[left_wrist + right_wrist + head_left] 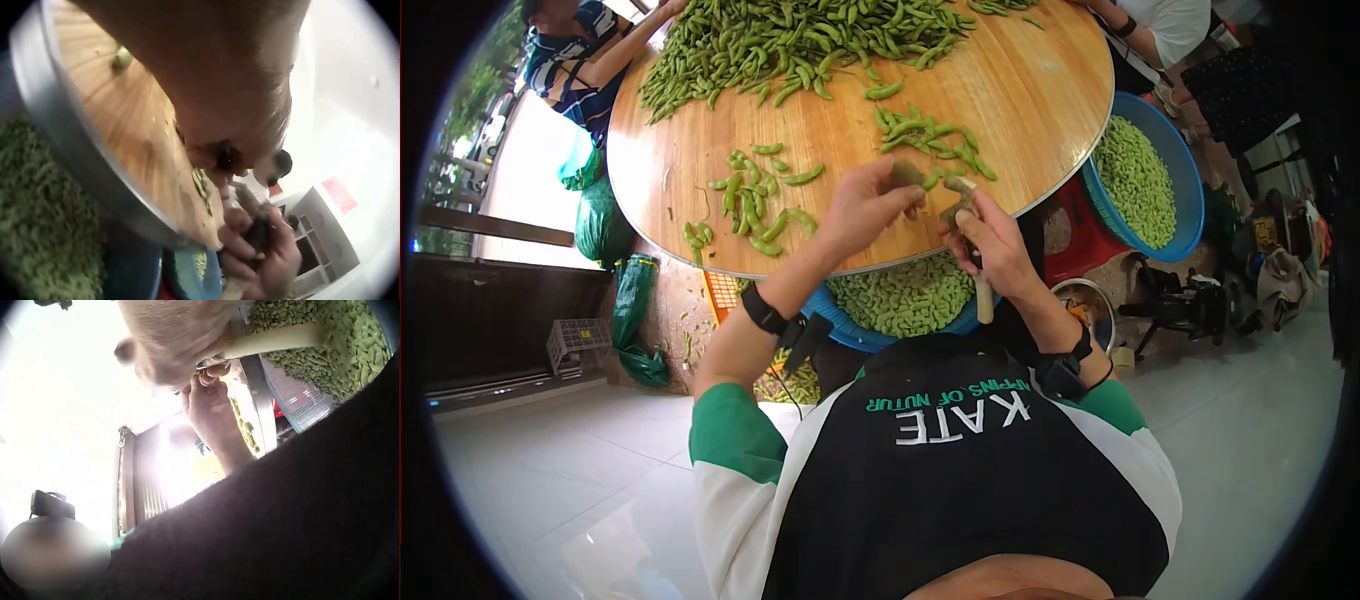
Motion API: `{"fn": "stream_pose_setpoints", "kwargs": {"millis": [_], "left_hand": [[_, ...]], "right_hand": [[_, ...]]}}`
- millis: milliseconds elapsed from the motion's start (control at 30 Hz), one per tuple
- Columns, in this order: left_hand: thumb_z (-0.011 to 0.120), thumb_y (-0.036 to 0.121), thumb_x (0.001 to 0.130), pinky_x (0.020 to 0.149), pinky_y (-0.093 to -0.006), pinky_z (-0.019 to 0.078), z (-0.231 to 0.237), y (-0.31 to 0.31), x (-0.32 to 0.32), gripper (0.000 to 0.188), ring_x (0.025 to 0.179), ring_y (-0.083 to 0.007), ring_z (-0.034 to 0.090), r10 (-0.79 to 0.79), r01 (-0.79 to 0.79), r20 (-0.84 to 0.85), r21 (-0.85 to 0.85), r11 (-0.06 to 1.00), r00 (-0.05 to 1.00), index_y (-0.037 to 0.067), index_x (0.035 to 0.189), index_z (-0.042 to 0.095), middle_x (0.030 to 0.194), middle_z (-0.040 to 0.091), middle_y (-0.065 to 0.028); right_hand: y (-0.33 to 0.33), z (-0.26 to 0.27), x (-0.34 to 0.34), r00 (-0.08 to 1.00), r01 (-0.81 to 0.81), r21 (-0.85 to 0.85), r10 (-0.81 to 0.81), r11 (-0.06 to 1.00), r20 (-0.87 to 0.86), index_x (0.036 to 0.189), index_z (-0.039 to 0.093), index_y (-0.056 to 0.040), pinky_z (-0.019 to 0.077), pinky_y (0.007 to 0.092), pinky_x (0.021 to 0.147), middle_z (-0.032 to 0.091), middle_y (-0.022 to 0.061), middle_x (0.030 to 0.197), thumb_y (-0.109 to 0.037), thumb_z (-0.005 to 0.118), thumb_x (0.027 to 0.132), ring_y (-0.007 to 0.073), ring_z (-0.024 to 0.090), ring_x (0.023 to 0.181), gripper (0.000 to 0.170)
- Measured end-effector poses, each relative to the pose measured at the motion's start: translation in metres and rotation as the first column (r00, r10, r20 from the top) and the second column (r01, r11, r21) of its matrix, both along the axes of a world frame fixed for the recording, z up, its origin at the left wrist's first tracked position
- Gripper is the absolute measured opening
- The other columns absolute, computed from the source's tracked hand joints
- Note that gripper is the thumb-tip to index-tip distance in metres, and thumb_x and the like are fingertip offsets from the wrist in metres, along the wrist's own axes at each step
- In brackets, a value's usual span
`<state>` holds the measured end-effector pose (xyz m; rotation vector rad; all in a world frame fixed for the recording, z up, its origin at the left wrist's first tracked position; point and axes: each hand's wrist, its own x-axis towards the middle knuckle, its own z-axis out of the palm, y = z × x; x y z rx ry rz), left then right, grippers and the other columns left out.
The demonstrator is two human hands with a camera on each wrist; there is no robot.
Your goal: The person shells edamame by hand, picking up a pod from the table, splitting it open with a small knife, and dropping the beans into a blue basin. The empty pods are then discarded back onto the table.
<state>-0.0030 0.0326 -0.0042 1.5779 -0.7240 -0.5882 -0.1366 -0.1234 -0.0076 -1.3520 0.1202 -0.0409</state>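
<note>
Over the near edge of the round table, my left hand (868, 207) pinches a green bean pod (930, 183) at its fingertips, mostly hidden by the fingers. Facing it closely, my right hand (997, 243) has its fingers curled round a tool with a pale, straight handle (984, 300). The handle points down from the palm; the tool's working end is hidden in the hand. Dark coverings show on fingers of both hands. Loose bean pods (750, 205) lie left of my left hand, and a smaller group of pods (930, 135) lies beyond both hands.
A big heap of pods (800, 45) covers the table's far side. Below the near edge, a blue basin of shelled beans (900, 300) sits at my lap. Another blue basin (1190, 215) with beans stands right. Two other people's arms (615, 60) reach the table.
</note>
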Motion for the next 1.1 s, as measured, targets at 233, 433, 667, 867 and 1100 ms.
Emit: {"fn": "stream_pose_setpoints", "kwargs": {"millis": [233, 433, 667, 867, 1100], "left_hand": [[0.060, 0.002, 0.086, 0.050, -0.0185, 0.0401, -0.002, 0.007, -0.026, 0.008, 0.061, -0.0070, 0.057, -0.012, -0.071, -0.405, -0.190, 0.979, 0.914, -0.001, 0.093, 0.062, 0.074, 0.063, -0.0036], [0.060, 0.003, 0.087, 0.050, -0.0191, 0.0405, -0.001, 0.009, -0.033, 0.010, 0.060, -0.0066, 0.055, 0.080, -0.131, -0.390, -0.105, 0.986, 0.917, -0.002, 0.096, 0.063, 0.074, 0.063, -0.0029], [0.058, 0.003, 0.088, 0.054, -0.0193, 0.0416, -0.008, 0.011, -0.040, 0.006, 0.062, -0.0054, 0.053, 0.110, -0.162, -0.279, -0.173, 0.972, 0.954, 0.001, 0.093, 0.061, 0.073, 0.060, -0.0006], [0.059, 0.003, 0.087, 0.051, -0.0195, 0.0392, -0.010, 0.012, -0.037, 0.002, 0.059, -0.0064, 0.052, 0.040, -0.187, -0.586, -0.192, 0.964, 0.809, 0.004, 0.088, 0.060, 0.070, 0.058, -0.0006], [0.056, 0.003, 0.088, 0.046, -0.0200, 0.0339, -0.003, 0.019, -0.043, 0.003, 0.054, -0.0079, 0.047, -0.183, -0.135, -0.760, -0.335, 0.932, 0.624, 0.003, 0.088, 0.059, 0.068, 0.055, -0.0019]], "right_hand": [[0.004, -0.010, 0.002, 0.991, -0.127, 0.301, 0.133, 0.945, 0.001, 0.119, 0.048, -0.0006, 0.0351, 0.0185, 0.043, 0.056, 0.0056, 0.085, -0.017, 0.045, 0.098, 0.0074, 0.044, 0.055, 0.027], [0.006, -0.007, -0.001, 0.987, -0.138, 0.477, 0.161, 0.868, -0.008, 0.122, 0.048, -0.0023, 0.0354, 0.0188, 0.042, 0.056, 0.0056, 0.083, -0.017, 0.045, 0.099, 0.0078, 0.043, 0.053, 0.028], [0.012, -0.004, 0.000, 0.990, -0.100, 0.451, 0.133, 0.887, -0.041, 0.128, 0.046, -0.0039, 0.0355, 0.0187, 0.042, 0.057, 0.0048, 0.080, -0.014, 0.047, 0.097, 0.0071, 0.042, 0.052, 0.032], [0.015, -0.011, 0.002, 0.995, -0.093, 0.367, 0.099, 0.926, 0.003, 0.132, 0.048, -0.0032, 0.0332, 0.0181, 0.042, 0.058, 0.0017, 0.079, -0.009, 0.051, 0.095, 0.0047, 0.042, 0.051, 0.037], [0.006, -0.011, -0.002, 0.975, -0.220, 0.358, 0.218, 0.907, 0.046, 0.132, 0.048, -0.0024, 0.0320, 0.0176, 0.042, 0.058, 0.0027, 0.077, -0.007, 0.052, 0.093, 0.0043, 0.041, 0.050, 0.039]]}}
